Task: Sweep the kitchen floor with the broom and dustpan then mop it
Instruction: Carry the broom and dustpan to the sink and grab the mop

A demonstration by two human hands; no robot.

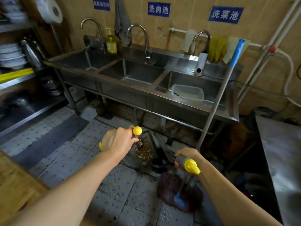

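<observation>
Yellow-capped broom handle (187,163) in right hand (185,154).

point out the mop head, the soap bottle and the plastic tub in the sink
mop head (169,188), head view, on the reddish strands left of the handle
soap bottle (111,44), head view, on its label
plastic tub (187,92), head view, on its near rim, in the right basin

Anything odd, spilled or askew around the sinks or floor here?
Debris speckles the floor tiles below the hands, and the mop leans askew against the sink unit. Otherwise nothing stands out.
</observation>
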